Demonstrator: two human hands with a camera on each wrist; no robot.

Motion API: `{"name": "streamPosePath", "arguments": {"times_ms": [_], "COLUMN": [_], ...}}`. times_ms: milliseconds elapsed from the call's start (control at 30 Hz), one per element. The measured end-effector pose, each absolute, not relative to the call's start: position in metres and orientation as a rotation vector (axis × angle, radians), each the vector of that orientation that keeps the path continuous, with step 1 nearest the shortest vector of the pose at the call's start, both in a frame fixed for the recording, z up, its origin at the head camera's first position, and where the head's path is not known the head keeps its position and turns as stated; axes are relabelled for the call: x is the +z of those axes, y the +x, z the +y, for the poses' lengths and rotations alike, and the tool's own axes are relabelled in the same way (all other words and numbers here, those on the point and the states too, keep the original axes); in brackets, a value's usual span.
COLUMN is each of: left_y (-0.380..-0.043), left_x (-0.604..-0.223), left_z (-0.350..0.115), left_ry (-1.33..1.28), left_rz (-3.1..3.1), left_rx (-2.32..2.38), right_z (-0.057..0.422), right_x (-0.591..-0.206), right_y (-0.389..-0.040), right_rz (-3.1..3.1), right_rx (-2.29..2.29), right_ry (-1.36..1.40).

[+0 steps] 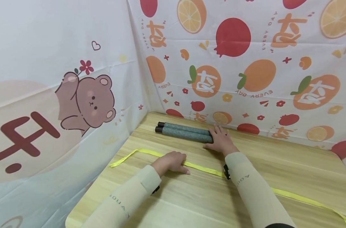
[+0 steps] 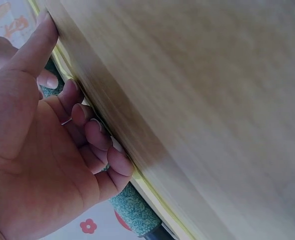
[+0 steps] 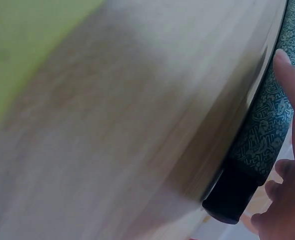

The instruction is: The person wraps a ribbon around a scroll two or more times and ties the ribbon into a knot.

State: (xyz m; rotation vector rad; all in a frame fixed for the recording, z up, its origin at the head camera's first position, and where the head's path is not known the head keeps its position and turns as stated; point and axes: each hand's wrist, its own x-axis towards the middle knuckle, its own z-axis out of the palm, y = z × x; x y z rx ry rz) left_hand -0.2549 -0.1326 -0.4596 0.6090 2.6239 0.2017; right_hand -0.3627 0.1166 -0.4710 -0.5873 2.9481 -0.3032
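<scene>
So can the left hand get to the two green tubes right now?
Probably yes: the two green tubes lie beyond the left hand, with only table showing between. The right hand covers only their right end.

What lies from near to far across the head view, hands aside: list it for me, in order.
Yellow ribbon → two teal patterned rods → fruit-print cloth. Left out for overlap: tabletop and bear-print cloth.
</scene>
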Motion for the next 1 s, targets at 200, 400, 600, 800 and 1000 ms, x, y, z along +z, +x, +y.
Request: {"name": "streamPosePath", "arguments": {"times_ms": [200,400,600,800,1000], "left_y": [-0.257,-0.257,-0.257,-0.257,-0.258], "left_x": [-0.46,-0.462,-0.464,-0.463,-0.463], "left_z": [-0.13,-0.131,-0.133,-0.133,-0.134], "left_ry": [0.621,0.602,0.569,0.567,0.572], "left_rz": [2.632,2.634,2.626,2.628,2.635], "left_rx": [0.191,0.194,0.2,0.22,0.223], "right_z": [0.117,0.11,0.104,0.103,0.102], "right_x": [-0.474,-0.478,-0.475,-0.475,-0.476], "right_y": [-0.37,-0.368,-0.36,-0.359,-0.358], "right_rz": [2.924,2.89,2.902,2.915,2.917], "right_rx": [-0.347,-0.412,-0.404,-0.35,-0.316], "right_ry": [-0.561,-0.521,-0.501,-0.456,-0.435]}}
